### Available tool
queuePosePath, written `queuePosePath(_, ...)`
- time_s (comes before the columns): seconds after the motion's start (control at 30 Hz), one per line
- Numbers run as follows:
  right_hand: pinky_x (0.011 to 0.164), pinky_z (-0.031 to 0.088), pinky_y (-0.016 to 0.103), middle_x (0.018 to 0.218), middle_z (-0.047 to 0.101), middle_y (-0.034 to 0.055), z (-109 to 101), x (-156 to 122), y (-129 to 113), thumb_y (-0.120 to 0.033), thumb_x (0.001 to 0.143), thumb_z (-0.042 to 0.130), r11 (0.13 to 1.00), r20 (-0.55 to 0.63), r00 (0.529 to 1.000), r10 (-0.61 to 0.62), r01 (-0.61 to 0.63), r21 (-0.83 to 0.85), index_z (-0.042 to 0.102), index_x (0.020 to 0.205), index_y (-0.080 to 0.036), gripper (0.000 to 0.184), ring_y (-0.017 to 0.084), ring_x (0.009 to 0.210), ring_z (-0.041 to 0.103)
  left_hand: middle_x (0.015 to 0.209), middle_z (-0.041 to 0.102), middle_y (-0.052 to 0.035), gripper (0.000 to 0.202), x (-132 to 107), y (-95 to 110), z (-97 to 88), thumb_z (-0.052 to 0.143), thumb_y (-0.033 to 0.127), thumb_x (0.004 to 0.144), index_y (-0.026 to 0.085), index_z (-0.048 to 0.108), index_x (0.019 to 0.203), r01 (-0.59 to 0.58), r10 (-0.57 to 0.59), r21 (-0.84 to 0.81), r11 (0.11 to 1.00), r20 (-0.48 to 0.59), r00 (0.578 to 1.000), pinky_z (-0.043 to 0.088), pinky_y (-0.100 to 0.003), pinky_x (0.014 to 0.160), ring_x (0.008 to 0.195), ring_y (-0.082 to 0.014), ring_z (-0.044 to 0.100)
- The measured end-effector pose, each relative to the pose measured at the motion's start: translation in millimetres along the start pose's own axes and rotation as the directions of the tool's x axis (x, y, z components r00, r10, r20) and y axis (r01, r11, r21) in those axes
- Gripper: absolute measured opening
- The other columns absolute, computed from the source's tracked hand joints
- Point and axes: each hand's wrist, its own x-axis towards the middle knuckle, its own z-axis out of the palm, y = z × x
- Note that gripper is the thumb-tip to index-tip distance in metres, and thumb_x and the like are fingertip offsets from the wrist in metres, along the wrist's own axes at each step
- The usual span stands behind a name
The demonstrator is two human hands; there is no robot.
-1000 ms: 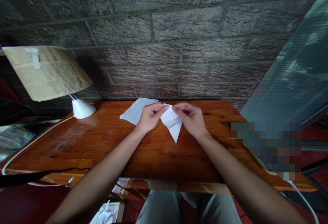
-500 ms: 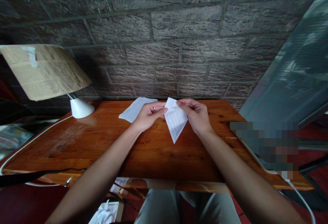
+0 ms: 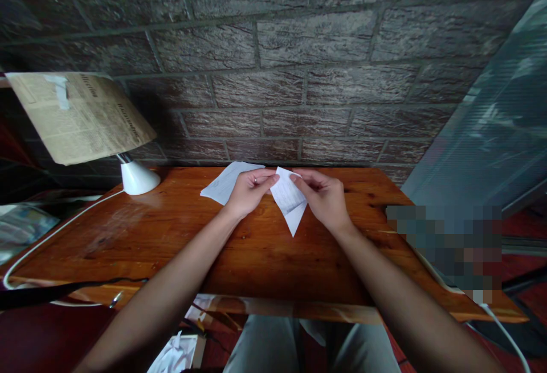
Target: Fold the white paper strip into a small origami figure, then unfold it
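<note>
A folded sheet of white paper point(image 3: 290, 199), with faint printing on it and a pointed lower end, is held up above the wooden table between both hands. My left hand point(image 3: 250, 191), with a ring on one finger, pinches its upper left edge between thumb and fingers. On the opposite side my right hand point(image 3: 327, 196) grips the upper right edge, thumb in front and fingers behind. Behind my left hand lies a stack of white papers point(image 3: 226, 182), partly covered by that hand.
A white-based lamp point(image 3: 139, 178) with a newsprint shade stands at the table's left, its white cord point(image 3: 60, 222) running along the edge. A blurred-out device point(image 3: 448, 253) sits at the right. The brick wall point(image 3: 325, 88) borders the table's back. Below is a box of papers point(image 3: 175, 356).
The folded paper has tilted and shifted slightly in my hands, and its lower flap shows a clearer fold. My right thumb has moved a little left over the paper.
</note>
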Motion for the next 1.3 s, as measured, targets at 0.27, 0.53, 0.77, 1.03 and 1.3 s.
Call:
queuePosePath(0.27,0.079,0.059,0.033,0.105,0.077,0.0037,-0.5,-2.6,-7.6,-0.028,0.087,0.068,0.947,-0.049,0.966,-0.252,0.236,-0.217,0.078,0.100,-0.027,0.017,0.019,0.088,0.073,0.076,0.077,-0.0044,0.033,-2.9,4.1,5.9,0.083,0.044,0.067,0.016,0.077,0.084,0.015,-0.017,-0.032,0.999,-0.038,0.999,0.055,-0.029,0.071,0.069,-0.0169,0.069)
queuePosePath(0.53,0.088,0.057,0.033,0.109,0.075,0.0044,1.3,-3.6,-14.3,-0.027,0.086,0.070,0.913,0.052,0.932,-0.360,0.363,-0.188,0.077,0.102,-0.027,0.017,0.019,0.097,0.071,0.077,0.076,-0.0043,0.031,-3.9,2.2,8.3,0.083,0.042,0.067,0.017,0.078,0.084,0.000,-0.003,-0.044,0.999,-0.049,0.999,0.055,-0.028,0.068,0.067,-0.0159,0.068)
queuePosePath(0.77,0.089,0.055,0.033,0.107,0.073,0.0062,1.8,-3.1,-17.1,-0.027,0.093,0.061,0.914,0.108,0.926,-0.362,0.375,-0.153,0.077,0.102,-0.025,0.018,0.018,0.100,0.069,0.081,0.077,-0.0040,0.033,-5.3,2.3,9.5,0.085,0.039,0.064,0.018,0.078,0.088,0.023,-0.031,-0.123,0.992,-0.064,0.997,0.056,-0.028,0.066,0.069,-0.0161,0.069)
queuePosePath(1.03,0.072,0.054,0.029,0.090,0.075,0.0038,3.6,-4.3,-12.6,-0.034,0.085,0.071,0.962,0.050,0.976,-0.212,0.218,-0.165,0.077,0.091,-0.026,0.011,0.018,0.081,0.069,0.079,0.076,-0.0047,0.033,-6.3,2.9,8.8,0.083,0.044,0.066,0.017,0.079,0.085,0.052,-0.054,-0.088,0.995,-0.015,0.998,0.055,-0.028,0.065,0.069,-0.0172,0.068)
queuePosePath(1.3,0.075,0.055,0.031,0.095,0.078,0.0052,4.2,-0.8,-7.0,-0.040,0.082,0.072,1.000,0.049,0.999,-0.009,0.008,0.023,0.075,0.096,-0.023,0.022,0.019,0.082,0.071,0.083,0.076,-0.0058,0.031,-4.3,1.8,5.2,0.084,0.041,0.067,0.015,0.078,0.084,0.100,-0.098,-0.144,0.984,0.026,0.995,0.056,-0.030,0.072,0.074,-0.0162,0.068)
